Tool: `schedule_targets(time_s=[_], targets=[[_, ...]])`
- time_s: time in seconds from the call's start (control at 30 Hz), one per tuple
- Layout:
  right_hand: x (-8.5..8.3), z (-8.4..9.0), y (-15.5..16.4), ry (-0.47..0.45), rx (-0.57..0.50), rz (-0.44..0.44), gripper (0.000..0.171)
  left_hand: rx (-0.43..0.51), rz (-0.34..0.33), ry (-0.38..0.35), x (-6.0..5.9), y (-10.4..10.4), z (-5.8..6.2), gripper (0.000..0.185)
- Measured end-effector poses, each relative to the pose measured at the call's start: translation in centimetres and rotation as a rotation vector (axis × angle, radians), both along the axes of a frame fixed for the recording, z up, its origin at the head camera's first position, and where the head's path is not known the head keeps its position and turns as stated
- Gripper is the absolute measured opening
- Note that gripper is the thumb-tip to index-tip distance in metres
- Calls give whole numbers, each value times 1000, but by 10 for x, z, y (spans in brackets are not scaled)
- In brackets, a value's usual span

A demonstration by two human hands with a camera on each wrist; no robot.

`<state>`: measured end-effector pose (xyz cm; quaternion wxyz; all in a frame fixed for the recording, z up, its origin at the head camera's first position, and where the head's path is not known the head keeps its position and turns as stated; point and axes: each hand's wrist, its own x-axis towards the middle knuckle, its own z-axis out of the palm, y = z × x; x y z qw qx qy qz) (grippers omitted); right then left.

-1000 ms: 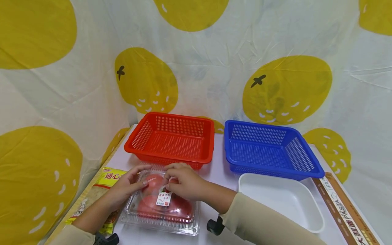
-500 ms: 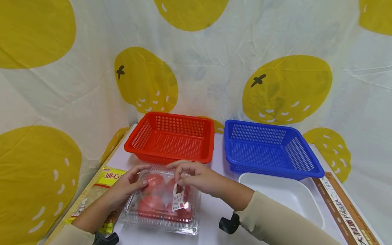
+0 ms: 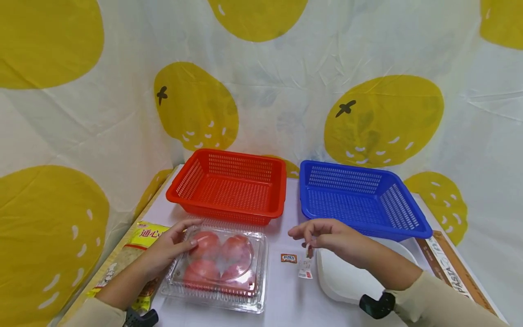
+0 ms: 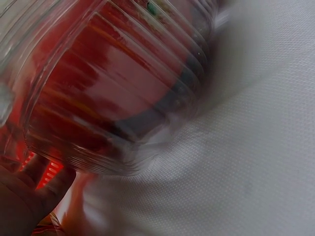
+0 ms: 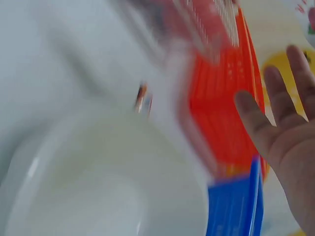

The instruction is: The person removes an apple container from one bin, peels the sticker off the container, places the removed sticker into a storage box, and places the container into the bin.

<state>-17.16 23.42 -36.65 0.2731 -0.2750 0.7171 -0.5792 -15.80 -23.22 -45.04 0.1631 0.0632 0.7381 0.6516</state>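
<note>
A clear plastic clamshell box [image 3: 218, 295] with several red tomatoes [image 3: 239, 252] under its lid sits at front left. My left hand [image 3: 173, 247] holds its left far corner, the thumb on the lid and the fingers at the side. In the left wrist view, those fingers [image 4: 56, 189] touch the ribbed box wall. Right of the box, my right hand [image 3: 335, 238] pinches a small white paper label [image 3: 305, 269] with red and dark print, which hangs from thumb and finger over the table. The lid's top is bare. In the right wrist view several fingers of the right hand [image 5: 295, 137] are spread.
A small orange candy packet [image 3: 288, 258] lies between box and white tub [image 3: 347, 277]. Behind stand a red basket [image 3: 229, 212] and a blue basket [image 3: 355, 223]. A yellow pasta bag [image 3: 135, 247] is at left, a brown pasta packet [image 3: 453, 268] at right.
The label has come off the box lid in my right hand, which has moved right to beside the white tub. The candy packet shows now. My left hand stays put.
</note>
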Motion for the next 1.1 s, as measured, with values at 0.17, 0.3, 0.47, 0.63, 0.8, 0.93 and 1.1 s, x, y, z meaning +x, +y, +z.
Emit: schedule_targets(time_s=[0.17, 0.3, 0.47, 0.63, 0.8, 0.93, 1.1], targets=[[-3, -7, 54, -61, -10, 42, 11, -6, -2, -1, -1, 0, 2, 58], [-6, -18, 89, -128, 4, 75, 11, -7, -11, 0, -1, -1, 3, 58], [-14, -33, 121, -237, 58, 106, 19, -6, -27, 18, 0, -2, 1, 58], [-22, -52, 144, -321, 114, 111, 23, 16, -68, 79, 0, -3, -3, 58], [-29, -66, 149, -367, 189, 129, 28, 39, -75, 71, -1, -3, -6, 57], [-32, -73, 150, -375, 248, 127, 30, 57, -92, 60, -3, -3, -7, 56], [-36, -73, 152, -353, 376, 123, 32, 45, -85, 46, -3, -4, -9, 57]])
